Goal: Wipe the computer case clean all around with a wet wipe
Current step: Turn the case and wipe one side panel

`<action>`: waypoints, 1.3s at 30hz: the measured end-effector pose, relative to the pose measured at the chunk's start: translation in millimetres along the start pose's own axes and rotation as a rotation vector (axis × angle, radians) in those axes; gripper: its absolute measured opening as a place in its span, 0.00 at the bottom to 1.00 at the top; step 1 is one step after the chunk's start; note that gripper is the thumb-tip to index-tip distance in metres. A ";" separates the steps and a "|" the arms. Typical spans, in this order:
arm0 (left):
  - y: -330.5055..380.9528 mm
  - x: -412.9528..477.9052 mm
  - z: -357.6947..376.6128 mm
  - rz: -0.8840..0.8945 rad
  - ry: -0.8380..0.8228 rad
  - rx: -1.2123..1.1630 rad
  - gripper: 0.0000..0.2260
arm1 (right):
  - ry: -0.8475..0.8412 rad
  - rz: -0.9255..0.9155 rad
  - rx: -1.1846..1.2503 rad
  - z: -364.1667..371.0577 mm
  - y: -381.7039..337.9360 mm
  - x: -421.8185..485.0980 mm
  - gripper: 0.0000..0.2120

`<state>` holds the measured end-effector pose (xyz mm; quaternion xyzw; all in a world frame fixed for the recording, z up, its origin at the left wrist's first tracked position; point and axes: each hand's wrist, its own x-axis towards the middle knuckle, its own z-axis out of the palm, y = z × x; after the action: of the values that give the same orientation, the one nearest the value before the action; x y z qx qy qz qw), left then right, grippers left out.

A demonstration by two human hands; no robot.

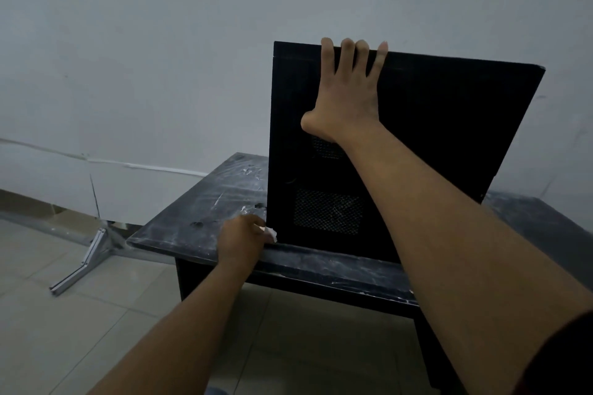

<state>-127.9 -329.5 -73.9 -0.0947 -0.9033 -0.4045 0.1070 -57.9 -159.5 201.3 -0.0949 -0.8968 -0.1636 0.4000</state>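
Observation:
A black computer case (pixel 433 138) stands upright on a dark low table (pixel 208 202), its side panel with two mesh vents facing me. My right hand (pixel 348 96) lies flat on that panel, and its fingertips hook over the case's top edge. My left hand (pixel 242 239) is at the case's lower left corner and pinches a small white wet wipe (pixel 269 232) against that corner. Only a bit of the wipe shows past the fingers.
The table top is scuffed with white smears. A grey wall rises close behind the case. A metal bracket (pixel 80 263) lies on the tiled floor (pixel 64 330) to the left, below a white cable duct along the wall.

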 end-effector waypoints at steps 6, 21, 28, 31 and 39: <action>1.5 -1.4 5.4 0.104 0.071 0.088 0.08 | 0.005 -0.016 0.018 0.1 3.8 -0.5 0.56; 99.6 -10.2 -55.8 0.323 0.313 -0.429 0.04 | -0.033 -0.023 0.239 -11.1 38.7 -24.2 0.55; 168.6 -28.1 -47.4 0.413 0.252 -0.382 0.05 | 0.105 0.621 0.420 7.5 112.8 -87.8 0.55; 186.4 -36.9 -35.5 0.456 0.198 -0.379 0.04 | 0.054 0.715 0.498 10.6 146.2 -104.2 0.58; 218.2 -53.3 -16.8 0.383 0.078 -0.465 0.05 | -0.119 0.869 0.941 20.1 204.6 -113.9 0.58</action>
<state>-18.6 -203.7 77.6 -0.2697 -0.7472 -0.5763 0.1917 65.3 33.4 148.0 -0.2729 -0.7731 0.4298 0.3782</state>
